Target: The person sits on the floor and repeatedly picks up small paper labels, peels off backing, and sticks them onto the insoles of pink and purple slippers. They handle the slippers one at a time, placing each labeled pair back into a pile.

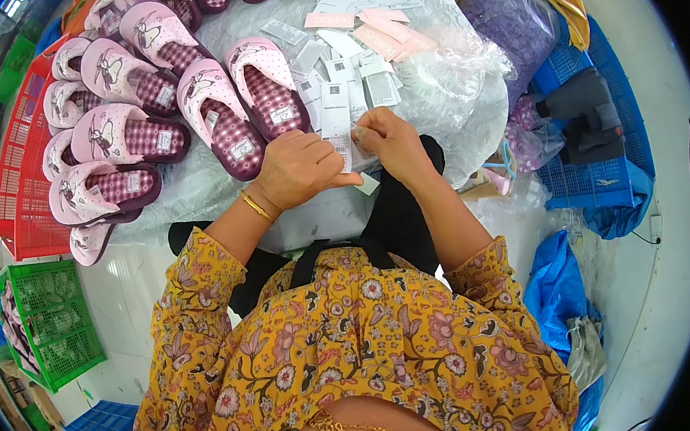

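My left hand point(303, 170) is closed, its curled fingers and thumb at the lower end of a white label strip point(336, 110). My right hand point(392, 144) sits just right of the strip with fingertips pinched together; whatever is in them is too small to name. Left of my hands lies a pair of pink slippers with maroon checked insoles, a nearer slipper point(224, 119) and another slipper point(269, 86), white stickers on their insoles. Loose white labels point(380, 87) and pink paper strips point(394, 32) lie beyond my hands.
More pink slippers point(126, 137) are piled at the left of the plastic-covered table point(451, 114). A red crate point(23, 188) and green crates point(48, 327) stand at left. On the right are a blue basket point(583, 184) with dark cloth and a purple bag point(510, 29).
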A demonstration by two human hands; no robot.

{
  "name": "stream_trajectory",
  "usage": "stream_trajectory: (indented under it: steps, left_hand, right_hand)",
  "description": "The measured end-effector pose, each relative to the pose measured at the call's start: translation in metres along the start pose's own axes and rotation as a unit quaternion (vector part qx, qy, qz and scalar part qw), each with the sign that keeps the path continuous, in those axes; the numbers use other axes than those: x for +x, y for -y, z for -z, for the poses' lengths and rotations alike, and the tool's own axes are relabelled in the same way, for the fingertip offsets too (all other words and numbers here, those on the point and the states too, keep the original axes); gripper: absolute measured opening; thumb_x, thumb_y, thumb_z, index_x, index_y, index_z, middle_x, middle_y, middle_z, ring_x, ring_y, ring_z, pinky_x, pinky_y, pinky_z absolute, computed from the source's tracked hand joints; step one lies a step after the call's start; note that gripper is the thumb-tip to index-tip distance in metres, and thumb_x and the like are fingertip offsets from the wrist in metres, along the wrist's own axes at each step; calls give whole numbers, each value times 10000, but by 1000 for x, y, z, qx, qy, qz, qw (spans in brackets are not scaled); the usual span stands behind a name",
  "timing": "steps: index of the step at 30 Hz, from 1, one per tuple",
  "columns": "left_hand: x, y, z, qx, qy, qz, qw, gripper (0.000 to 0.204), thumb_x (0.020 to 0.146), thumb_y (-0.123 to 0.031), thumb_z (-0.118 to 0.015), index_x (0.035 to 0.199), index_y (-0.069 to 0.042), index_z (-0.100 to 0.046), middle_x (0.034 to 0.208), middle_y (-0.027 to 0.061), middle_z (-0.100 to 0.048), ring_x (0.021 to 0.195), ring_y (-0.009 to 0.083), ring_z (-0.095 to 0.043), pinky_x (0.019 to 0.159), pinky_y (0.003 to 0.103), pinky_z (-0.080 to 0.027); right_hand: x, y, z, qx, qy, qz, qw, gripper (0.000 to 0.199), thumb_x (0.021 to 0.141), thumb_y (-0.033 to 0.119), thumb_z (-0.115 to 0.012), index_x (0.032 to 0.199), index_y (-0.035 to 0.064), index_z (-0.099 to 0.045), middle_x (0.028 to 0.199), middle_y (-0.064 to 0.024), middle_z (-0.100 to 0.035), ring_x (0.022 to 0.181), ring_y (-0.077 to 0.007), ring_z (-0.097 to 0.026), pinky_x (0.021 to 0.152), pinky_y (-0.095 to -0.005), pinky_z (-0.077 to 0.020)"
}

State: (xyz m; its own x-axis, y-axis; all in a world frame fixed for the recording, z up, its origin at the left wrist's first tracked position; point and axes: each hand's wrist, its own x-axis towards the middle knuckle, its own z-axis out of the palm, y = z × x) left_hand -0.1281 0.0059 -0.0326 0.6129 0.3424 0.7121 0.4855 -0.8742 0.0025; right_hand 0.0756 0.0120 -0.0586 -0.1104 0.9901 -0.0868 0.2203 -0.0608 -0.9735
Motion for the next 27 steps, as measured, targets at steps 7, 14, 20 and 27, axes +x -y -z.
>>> stream_trajectory:
  steps: [7,14,20,27]
  left_hand:
    - [-5,-1,2,-9,55,-1,998,432,721,-462,-777,675,-125,-510,657,22,-466,608,199,-532,551,328,-438]
    - [10,-17,7,-224,-82,421,875,259,853,-204,-764,994,-21,-647,841,45,-633,755,159,-605,703,291,-498]
    - [7,-22,8,-547,-51,549,630,127,922,-84,-667,1011,6,-672,895,-6,-668,792,36,-570,709,207,-466]
    - [9,-28,17,-500,-10,510,700,127,915,-65,-663,1027,-7,-673,881,-30,-626,773,26,-522,694,192,-424]
  right_hand:
    - [11,8,-7,-20,-32,13,999,101,926,86,-643,985,8,-615,806,-41,-646,703,-95,-569,646,-261,-474]
    - [-13,28,-4,21,-105,91,990,116,942,111,-653,991,12,-614,835,-6,-623,735,-70,-542,682,-238,-463]
    - [-31,43,-5,-100,-117,177,972,116,898,94,-687,982,43,-625,916,-44,-656,825,-163,-595,741,-295,-486]
    - [-39,56,2,-290,-159,415,848,220,774,19,-722,968,69,-629,1106,-71,-690,996,-300,-629,890,-383,-471]
